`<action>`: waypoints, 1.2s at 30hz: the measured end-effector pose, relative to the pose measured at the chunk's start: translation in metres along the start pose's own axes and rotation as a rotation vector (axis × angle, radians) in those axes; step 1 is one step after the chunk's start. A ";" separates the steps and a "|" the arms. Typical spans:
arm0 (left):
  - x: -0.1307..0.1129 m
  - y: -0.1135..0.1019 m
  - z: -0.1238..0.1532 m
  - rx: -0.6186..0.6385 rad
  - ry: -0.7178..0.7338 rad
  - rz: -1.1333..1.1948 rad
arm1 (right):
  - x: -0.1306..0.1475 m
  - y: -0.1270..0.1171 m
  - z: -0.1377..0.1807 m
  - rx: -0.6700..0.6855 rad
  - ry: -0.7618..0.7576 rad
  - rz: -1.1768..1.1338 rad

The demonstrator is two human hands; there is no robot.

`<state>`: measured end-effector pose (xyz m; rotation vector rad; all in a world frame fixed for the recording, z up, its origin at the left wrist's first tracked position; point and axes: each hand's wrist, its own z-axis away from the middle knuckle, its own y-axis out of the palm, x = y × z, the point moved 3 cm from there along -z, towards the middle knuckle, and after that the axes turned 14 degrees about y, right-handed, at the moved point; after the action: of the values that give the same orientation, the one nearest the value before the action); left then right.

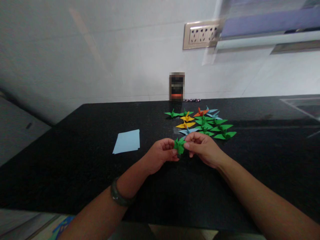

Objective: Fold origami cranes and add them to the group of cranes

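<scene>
A small green folded paper piece (179, 146), its points bunched upward, is held above the black counter. My left hand (163, 151) pinches its left side between thumb and fingers. On its right side, my right hand (201, 148) grips it the same way, thumb toward me. Just beyond my hands stand several paper cranes: green ones (221, 127), yellow ones (186, 125), an orange one (200, 112) and light blue ones (188, 131). The nearest blue crane is partly hidden by my right hand. Left of my hands lies a stack of light blue paper sheets (126, 141).
The black countertop (75, 160) meets a pale tiled wall (125, 60). Against the wall stands a small blurred upright object (177, 86) with a beaded string (193, 100) beside it. A socket panel (201, 35) is mounted above. The counter's front edge runs beneath my forearms.
</scene>
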<state>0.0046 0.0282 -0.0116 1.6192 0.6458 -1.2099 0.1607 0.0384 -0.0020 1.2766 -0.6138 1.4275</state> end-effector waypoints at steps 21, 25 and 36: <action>-0.005 -0.001 -0.002 -0.195 0.140 -0.202 | -0.008 0.020 0.003 -0.120 -0.082 0.124; -0.008 0.001 -0.001 -0.236 0.214 -0.251 | -0.010 0.021 0.002 -0.144 -0.075 0.253; -0.004 0.006 0.000 -0.187 0.118 -0.198 | -0.003 0.016 0.004 -0.209 -0.133 0.201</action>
<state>0.0081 0.0260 -0.0054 1.5036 0.9842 -1.1628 0.1472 0.0292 0.0002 1.1752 -0.9786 1.4057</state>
